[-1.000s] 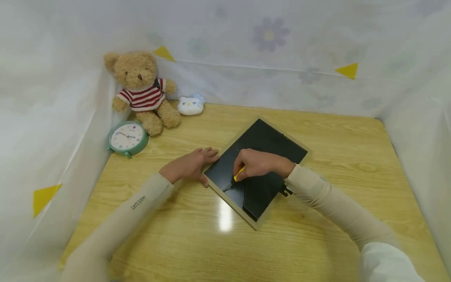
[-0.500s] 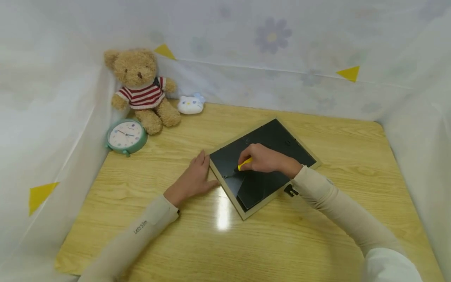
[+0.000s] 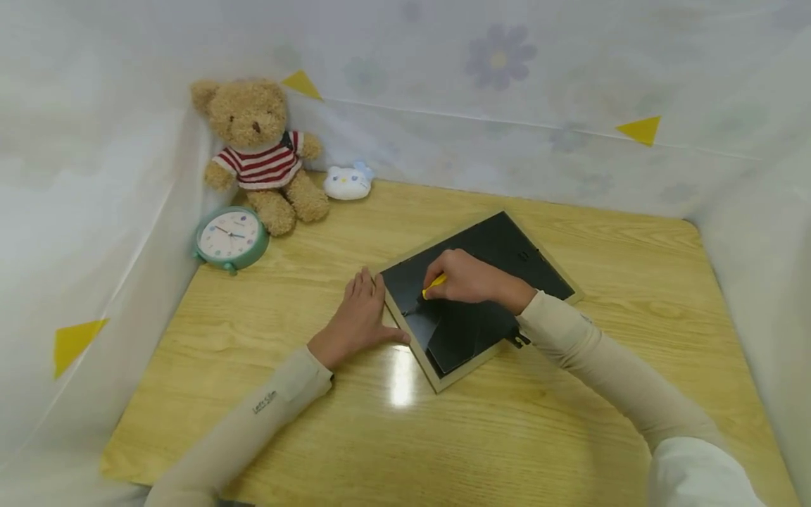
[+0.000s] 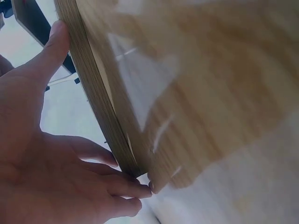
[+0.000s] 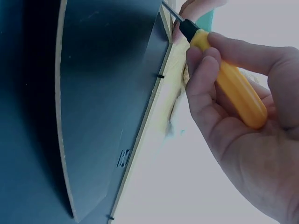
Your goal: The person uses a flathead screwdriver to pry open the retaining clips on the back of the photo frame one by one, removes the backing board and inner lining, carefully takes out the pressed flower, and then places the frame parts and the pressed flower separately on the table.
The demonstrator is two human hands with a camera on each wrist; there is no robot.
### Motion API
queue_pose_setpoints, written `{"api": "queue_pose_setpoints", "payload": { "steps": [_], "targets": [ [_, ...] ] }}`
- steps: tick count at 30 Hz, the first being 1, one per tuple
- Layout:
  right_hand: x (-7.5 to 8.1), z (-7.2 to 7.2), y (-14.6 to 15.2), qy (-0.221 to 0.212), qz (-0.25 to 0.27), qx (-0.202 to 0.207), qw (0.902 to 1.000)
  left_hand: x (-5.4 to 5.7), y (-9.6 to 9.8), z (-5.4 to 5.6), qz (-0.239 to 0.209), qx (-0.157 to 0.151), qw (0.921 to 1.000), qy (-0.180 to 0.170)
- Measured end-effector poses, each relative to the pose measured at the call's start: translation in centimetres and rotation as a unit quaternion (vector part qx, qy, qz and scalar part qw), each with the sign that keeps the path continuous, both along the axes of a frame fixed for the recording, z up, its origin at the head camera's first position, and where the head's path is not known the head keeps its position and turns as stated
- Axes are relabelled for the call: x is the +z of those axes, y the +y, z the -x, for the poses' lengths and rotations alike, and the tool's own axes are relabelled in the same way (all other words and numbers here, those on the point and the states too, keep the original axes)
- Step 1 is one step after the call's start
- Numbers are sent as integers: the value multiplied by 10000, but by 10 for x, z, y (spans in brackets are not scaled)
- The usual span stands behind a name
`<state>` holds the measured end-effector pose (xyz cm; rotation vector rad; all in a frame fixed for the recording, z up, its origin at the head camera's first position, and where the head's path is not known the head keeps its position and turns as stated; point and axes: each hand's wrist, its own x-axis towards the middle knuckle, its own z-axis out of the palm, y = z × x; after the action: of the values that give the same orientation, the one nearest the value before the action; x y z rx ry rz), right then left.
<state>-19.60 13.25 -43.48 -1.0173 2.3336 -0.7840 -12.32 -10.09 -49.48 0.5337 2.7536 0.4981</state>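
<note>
A picture frame with a black backing (image 3: 500, 239) and a pale wooden edge lies face down on the table. Part of its folding stand (image 3: 453, 338) shows on the near side. My right hand (image 3: 469, 278) grips a screwdriver by its yellow handle (image 5: 240, 93). The screwdriver's thin metal shaft (image 5: 174, 11) slants down to the backing near the frame's left edge. My left hand (image 3: 356, 317) rests against that edge, fingers and thumb spread. In the left wrist view, the thumb touches the wooden side (image 4: 88, 79), with the fingers around the corner.
A small black piece (image 3: 521, 339) sticks out from under my right wrist beside the frame. At the back left sit a teddy bear (image 3: 260, 155), a green alarm clock (image 3: 231, 239) and a white cat-face item (image 3: 348, 183). White sheets (image 3: 405, 91) wall in the wooden table (image 3: 538, 436).
The frame has turned clockwise, its far corner swinging right. My left hand has shifted along with it, fingers now pointing more away from me. The screwdriver stays near the frame's left edge.
</note>
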Motion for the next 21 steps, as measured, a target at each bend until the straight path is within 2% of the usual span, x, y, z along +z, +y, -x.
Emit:
{"api": "queue_pose_setpoints", "payload": {
  "steps": [7,21],
  "targets": [
    [8,-1,-15,328,-108,224,9992,4,-2,2,-19,-60,9999,101],
    [28,-15,-46,695,-508,1206,9890,2,1,5,-141,-44,9998,132]
  ]
}}
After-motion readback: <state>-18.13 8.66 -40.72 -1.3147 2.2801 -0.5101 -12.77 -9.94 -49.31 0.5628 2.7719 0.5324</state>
